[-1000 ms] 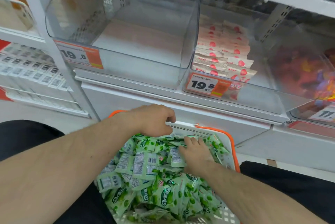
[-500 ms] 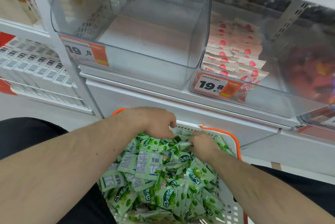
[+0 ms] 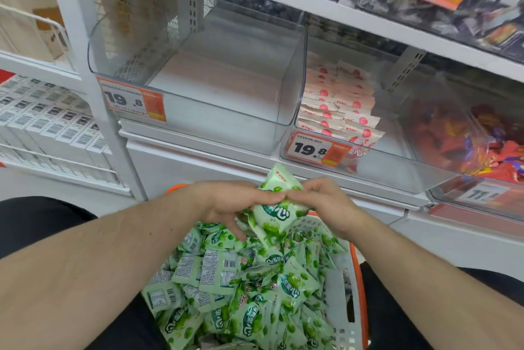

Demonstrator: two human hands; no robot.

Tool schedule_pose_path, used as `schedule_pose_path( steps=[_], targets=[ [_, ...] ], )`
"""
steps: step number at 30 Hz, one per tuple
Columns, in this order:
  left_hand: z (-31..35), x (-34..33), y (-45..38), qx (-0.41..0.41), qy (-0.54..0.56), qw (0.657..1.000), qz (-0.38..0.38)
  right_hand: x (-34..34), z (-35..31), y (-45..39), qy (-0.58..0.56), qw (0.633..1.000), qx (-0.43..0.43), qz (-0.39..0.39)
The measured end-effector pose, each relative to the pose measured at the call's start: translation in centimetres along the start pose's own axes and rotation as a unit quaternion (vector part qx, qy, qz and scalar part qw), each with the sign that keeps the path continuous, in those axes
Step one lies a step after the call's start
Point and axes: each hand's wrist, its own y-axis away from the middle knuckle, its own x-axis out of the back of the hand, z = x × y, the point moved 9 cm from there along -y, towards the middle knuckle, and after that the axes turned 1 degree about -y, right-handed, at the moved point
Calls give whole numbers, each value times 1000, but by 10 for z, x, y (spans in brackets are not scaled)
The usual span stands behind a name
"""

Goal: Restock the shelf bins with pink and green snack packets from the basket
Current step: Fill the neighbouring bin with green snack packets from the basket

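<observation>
Both hands, left hand (image 3: pixel 226 205) and right hand (image 3: pixel 320 202), pinch green packets (image 3: pixel 272 213) above the basket (image 3: pixel 344 290); the empty bin (image 3: pixel 215 86) lies far and left, nearer the left hand.

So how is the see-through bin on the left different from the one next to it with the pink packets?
The left bin holds nothing that I can see, while the middle bin has pink packets stacked in overlapping rows along its left side. The left bin's price tag sits at its left corner and reads 19.8; the middle bin's price tag reads the same. Both are clear plastic bins on the same white shelf.
</observation>
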Motion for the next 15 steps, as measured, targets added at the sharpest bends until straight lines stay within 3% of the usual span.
schedule_pose_path(
  steps=[3, 5, 7, 9, 10, 12, 15],
  targets=[
    [2, 6, 5, -40, 83, 996, 9, 7, -2, 8, -165, 985, -5, 44],
    [2, 11, 8, -64, 118, 991, 8, 3, 0, 10, -227, 974, -15, 22],
    [2, 16, 11, -70, 116, 991, 11, 1, 8, 6, -273, 961, -30, 16],
    [-1, 25, 13, -58, 75, 995, 42, 11, 36, -6, -317, 944, -66, 70],
    [-4, 32, 13, -44, 42, 996, 64, 19, 54, -12, -290, 945, -95, 117],
    [-12, 44, 13, -17, -28, 994, 101, 38, 90, -22, -82, 967, -147, 191],
    [-17, 57, 15, 5, -94, 985, 146, 34, 118, -44, 283, 942, -131, 128]
  ],
)
